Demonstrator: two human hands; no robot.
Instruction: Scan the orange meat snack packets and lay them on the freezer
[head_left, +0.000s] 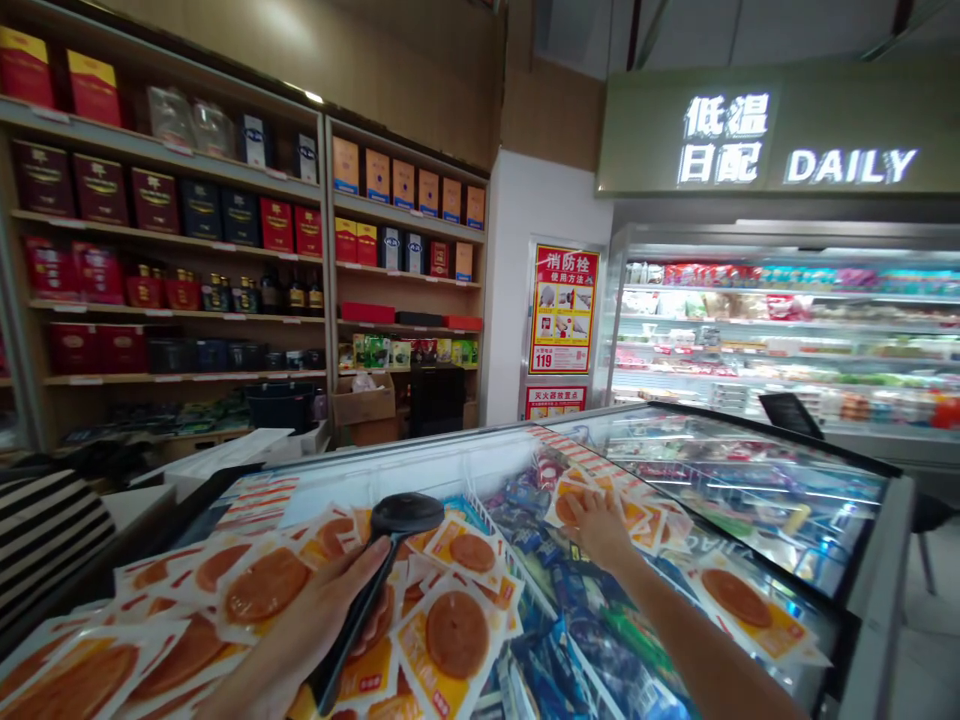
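My left hand (337,590) is closed around the long dark handle of a black tool with a rounded head (407,512); its exact kind is unclear. Beneath and around it lie many clear packets of flat, round orange-brown patties (452,635), spread over the near left part of an open chest freezer. My right hand (600,525) reaches to the freezer's middle, fingers bent over a similar patty packet (566,508). More such packets (651,520) overlap just right of those fingers. A single patty packet (742,600) lies farther right on the glass.
Blue frozen-food bags (570,590) fill the freezer behind a wire divider (517,550). A dark-framed glass lid (720,470) covers its right side. Shelves of boxed bottles (172,210) stand at back left, a lit refrigerated display (787,340) at back right. Striped fabric (49,540) shows at far left.
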